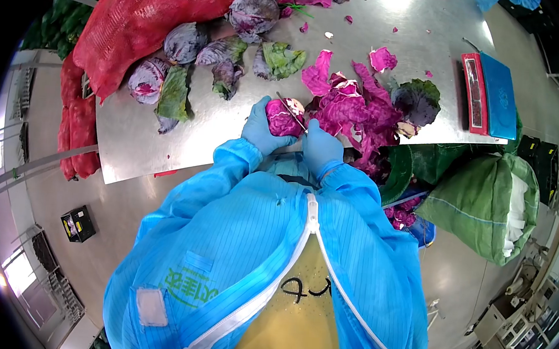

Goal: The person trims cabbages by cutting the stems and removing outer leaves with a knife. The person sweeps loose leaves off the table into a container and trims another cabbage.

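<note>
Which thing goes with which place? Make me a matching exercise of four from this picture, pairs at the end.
Things:
1. knife
2. large red mesh sack
3. magenta cabbage head
4. green woven sack

Places:
A. in the left hand
B. off the metal table, at the person's right
C. in the right hand
D. on the table's far left part

Pairs: 1-C, 2-D, 3-A, 4-B

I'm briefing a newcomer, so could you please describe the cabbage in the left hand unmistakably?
Find the metal table, then the gloved left hand at its near edge. The cabbage it holds is a magenta ball, compact unlike the loose leaves to its right and brighter than the purple heads beside the red sack.
</note>
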The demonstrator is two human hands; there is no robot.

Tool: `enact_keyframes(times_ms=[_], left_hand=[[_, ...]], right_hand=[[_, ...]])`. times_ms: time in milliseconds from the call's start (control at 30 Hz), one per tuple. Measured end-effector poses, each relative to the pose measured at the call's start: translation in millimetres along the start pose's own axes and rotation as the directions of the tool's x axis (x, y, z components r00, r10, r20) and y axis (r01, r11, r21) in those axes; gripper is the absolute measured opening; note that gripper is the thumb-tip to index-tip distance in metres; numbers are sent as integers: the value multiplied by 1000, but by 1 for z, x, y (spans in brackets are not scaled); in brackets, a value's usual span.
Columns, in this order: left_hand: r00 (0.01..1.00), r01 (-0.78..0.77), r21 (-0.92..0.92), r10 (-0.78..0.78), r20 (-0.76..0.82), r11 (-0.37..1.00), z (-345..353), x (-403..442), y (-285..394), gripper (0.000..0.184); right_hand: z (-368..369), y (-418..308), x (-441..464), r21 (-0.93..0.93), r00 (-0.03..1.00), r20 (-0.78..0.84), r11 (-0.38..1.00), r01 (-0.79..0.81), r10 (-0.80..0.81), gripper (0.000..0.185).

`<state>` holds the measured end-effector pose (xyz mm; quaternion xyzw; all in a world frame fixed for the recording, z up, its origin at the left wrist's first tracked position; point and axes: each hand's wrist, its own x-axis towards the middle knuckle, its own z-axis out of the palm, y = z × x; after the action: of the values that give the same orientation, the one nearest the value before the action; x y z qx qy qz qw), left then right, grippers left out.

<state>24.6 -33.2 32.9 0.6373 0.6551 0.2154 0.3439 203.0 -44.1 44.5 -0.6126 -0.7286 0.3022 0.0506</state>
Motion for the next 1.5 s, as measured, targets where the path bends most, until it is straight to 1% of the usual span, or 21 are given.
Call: enact_keyframes(times_ms=[167, 200, 233, 300, 367, 433, 500, 533, 567, 633, 667, 800, 867, 900, 1000, 1100, 1167, 1200, 1267, 1400, 1500], left_hand=[[1000, 10, 4, -10, -13, 1000, 0, 1, 8, 114], [1000, 2, 68, -1, -20, 998, -1, 3, 10, 113], [1000, 4, 134, -1, -19, 991, -1, -2, 12, 112], [1000, -21, 133, 22, -9, 991, -4, -5, 13, 112], [997, -32, -90, 26, -71, 995, 2, -9, -9, 113], [996, -33, -160, 20, -86, 987, 1, -8, -16, 112], [991, -114, -279, 89, -99, 953, 2, -11, -13, 111], [986, -147, -274, 117, -122, 951, 8, -9, -16, 111], [985, -150, -276, 121, -122, 949, 13, -7, -18, 111], [972, -200, -354, 140, -187, 914, 17, -3, -8, 109], [964, -237, -436, 153, -219, 868, 30, 1, -18, 109], [934, -335, -422, 239, -265, 842, 28, 6, -17, 112], [947, -305, -144, 285, -148, 941, 12, 6, -8, 114], [948, -305, -145, 285, -145, 941, 13, 6, -9, 114], [978, -208, -207, 199, -62, 956, 14, 5, -8, 111], [990, -95, -270, 119, 74, 958, 6, 4, 6, 108], [989, -52, -144, 71, 133, 988, 3, 10, 11, 106], [989, -68, -114, 82, 121, 991, 6, 10, 10, 105], [984, -175, -73, 177, 29, 982, 15, 13, 9, 104], [918, -367, 2, 363, -158, 930, 32, 17, 5, 101], [875, -424, 58, 425, -231, 904, 40, 16, 4, 100]], right_hand=[[-2, 3, -2, -71, 997, 53, 996, -57, 61, 22], [-1, 8, 9, -103, 999, -11, 993, -50, 49, 22], [-1, 10, 26, -102, 996, 12, 991, -89, 91, 23], [-2, 10, 50, -112, 993, 19, 987, -112, 115, 23], [-19, -6, 44, -114, 991, 32, 986, -122, 126, 23], [-20, 2, 37, -28, 988, 40, 989, -146, 147, 23], [-10, 16, 26, 381, 992, -88, 923, -55, 96, 28], [5, 21, 28, 562, 977, -201, 825, 53, 74, 39], [17, 29, 29, 560, 976, -204, 827, 52, 77, 39], [14, 15, 21, 865, 961, 154, 439, -243, 229, 47], [13, 11, 20, 868, 972, 132, 451, -207, 193, 53], [32, 24, 21, 830, 988, 19, 549, -100, 151, 53], [41, 34, 22, 726, 986, -52, 684, -71, 157, 52], [38, 32, 21, 686, 984, -76, 724, -64, 159, 52], [24, 26, 13, 686, 981, 65, 706, -176, 182, 57], [21, 25, 11, 707, 975, 93, 676, -208, 203, 55], [27, 31, 15, 688, 972, 101, 691, -223, 213, 54], [24, 30, 14, 688, 972, 99, 691, -222, 214, 54], [16, 28, 13, 627, 982, -130, 778, -26, 138, 53], [-2, 23, 13, 562, 970, 34, 797, -219, 242, 51], [-5, 20, 10, 472, 971, -73, 866, -166, 226, 51]])
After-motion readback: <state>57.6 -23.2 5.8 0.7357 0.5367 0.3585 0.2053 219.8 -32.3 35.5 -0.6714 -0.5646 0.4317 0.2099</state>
